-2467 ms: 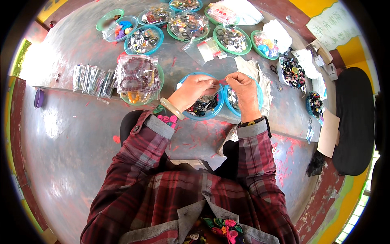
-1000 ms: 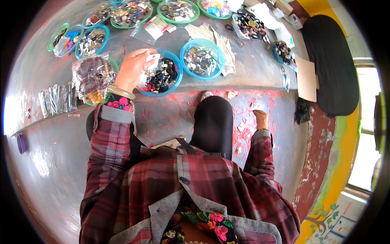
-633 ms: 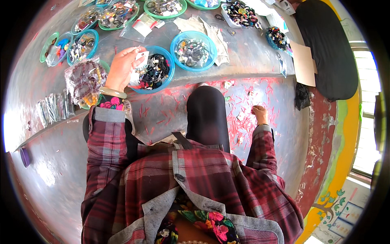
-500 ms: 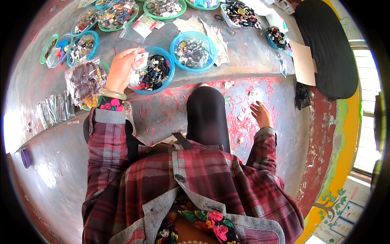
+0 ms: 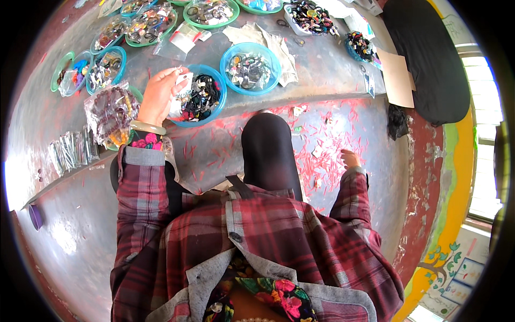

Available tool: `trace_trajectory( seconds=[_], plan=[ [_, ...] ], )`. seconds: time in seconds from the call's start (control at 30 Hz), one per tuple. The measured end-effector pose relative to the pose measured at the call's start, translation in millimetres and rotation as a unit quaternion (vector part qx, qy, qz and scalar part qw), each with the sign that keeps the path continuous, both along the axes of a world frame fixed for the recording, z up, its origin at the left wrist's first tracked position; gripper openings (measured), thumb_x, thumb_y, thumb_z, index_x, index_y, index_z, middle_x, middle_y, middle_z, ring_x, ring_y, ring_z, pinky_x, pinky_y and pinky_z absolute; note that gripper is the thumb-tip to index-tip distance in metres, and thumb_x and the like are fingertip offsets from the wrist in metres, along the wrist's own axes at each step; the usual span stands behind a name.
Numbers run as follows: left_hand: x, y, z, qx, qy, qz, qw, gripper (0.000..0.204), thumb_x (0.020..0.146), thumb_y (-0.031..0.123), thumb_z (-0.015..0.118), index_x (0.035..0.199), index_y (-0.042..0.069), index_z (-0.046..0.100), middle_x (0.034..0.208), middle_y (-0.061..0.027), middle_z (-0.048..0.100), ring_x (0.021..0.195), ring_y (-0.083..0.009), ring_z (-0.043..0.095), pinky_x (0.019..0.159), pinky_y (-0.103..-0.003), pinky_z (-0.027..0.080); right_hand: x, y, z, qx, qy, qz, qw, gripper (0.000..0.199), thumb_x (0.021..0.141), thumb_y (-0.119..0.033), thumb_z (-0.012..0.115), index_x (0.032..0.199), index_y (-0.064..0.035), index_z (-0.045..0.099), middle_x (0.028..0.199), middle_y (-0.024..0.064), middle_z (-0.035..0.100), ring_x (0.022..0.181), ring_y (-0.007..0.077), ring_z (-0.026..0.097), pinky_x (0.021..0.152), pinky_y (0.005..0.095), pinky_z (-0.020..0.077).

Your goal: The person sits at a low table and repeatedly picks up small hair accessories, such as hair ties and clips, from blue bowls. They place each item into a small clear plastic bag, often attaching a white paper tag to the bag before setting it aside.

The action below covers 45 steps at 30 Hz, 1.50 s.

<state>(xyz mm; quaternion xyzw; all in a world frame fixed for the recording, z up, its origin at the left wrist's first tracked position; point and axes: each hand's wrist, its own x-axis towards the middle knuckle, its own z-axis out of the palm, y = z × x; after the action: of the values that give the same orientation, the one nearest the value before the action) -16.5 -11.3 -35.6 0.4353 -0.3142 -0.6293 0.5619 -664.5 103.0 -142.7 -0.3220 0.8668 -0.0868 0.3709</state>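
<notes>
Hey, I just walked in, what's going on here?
A person is holding a small white card in the left hand, beside a blue basin piled with dark items. The right hand is low on the other side, near red scraps strewn over the lower surface; whether it holds anything is hard to tell. A second blue basin, with small plastic-wrapped pieces, sits just right of the first.

The left hand (image 5: 157, 97) hides part of a white card (image 5: 184, 81); what the right hand (image 5: 351, 158) may hold is unclear. The upper edge crops a green bowl (image 5: 261, 12).
</notes>
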Motion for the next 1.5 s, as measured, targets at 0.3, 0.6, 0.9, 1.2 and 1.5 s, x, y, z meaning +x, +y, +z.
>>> trace_trajectory(
  seconds=[0.3,0.6,0.9,1.2,1.5],
  plan=[
    [-1,-1,-1,0.007,-0.005,-0.006,1.000,0.026,0.091,0.011,0.045,0.106,-0.008,0.053,0.108,-0.0147,0.056,0.099,-0.0197,0.055,0.091,-0.032,0.044,-8,-4,2,-0.033,-0.237,-0.150,0.959,0.021,0.085,-0.020,0.052,0.102,-0.0117,0.061,0.102,0.0102,0.062,0.097,0.0219,0.058,0.078,0.0370,0.0476],
    [-2,0,-1,-0.005,-0.005,-0.004,1.000,0.025,0.091,0.011,0.046,0.106,-0.008,0.053,0.109,-0.0144,0.056,0.102,-0.0203,0.054,0.091,-0.032,0.044,61,-9,58,-0.196,-0.404,-0.113,0.886,0.044,0.091,-0.032,0.044,0.123,-0.0016,0.044,0.115,0.0155,0.054,0.102,0.0268,0.054,0.089,0.0363,0.0424],
    [-5,3,5,-0.008,0.009,-0.001,1.000,0.024,0.090,0.008,0.046,0.106,-0.008,0.052,0.108,-0.0153,0.056,0.100,-0.0212,0.055,0.091,-0.033,0.045,96,-34,57,-0.227,-0.454,-0.124,0.853,0.052,0.092,-0.040,0.038,0.123,0.0009,0.044,0.115,0.0169,0.053,0.107,0.0264,0.051,0.091,0.0345,0.0399],
    [-7,7,15,-0.065,0.160,-0.001,0.985,0.021,0.091,0.009,0.045,0.103,-0.007,0.054,0.107,-0.0162,0.056,0.097,-0.0229,0.057,0.088,-0.033,0.047,296,-125,167,-0.264,-0.452,0.141,0.840,0.033,0.083,-0.018,0.059,0.111,-0.0009,0.056,0.098,0.0076,0.062,0.089,0.0150,0.058,0.072,0.0269,0.0424],
    [3,12,35,-0.086,0.205,0.042,0.974,0.022,0.090,0.008,0.044,0.101,-0.008,0.056,0.104,-0.0158,0.058,0.099,-0.0237,0.057,0.091,-0.034,0.046,485,-170,159,-0.197,-0.559,0.258,0.763,0.030,0.077,-0.010,0.067,0.105,-0.0015,0.059,0.090,0.0015,0.062,0.076,0.0085,0.054,0.067,0.0225,0.0414]
  ],
)
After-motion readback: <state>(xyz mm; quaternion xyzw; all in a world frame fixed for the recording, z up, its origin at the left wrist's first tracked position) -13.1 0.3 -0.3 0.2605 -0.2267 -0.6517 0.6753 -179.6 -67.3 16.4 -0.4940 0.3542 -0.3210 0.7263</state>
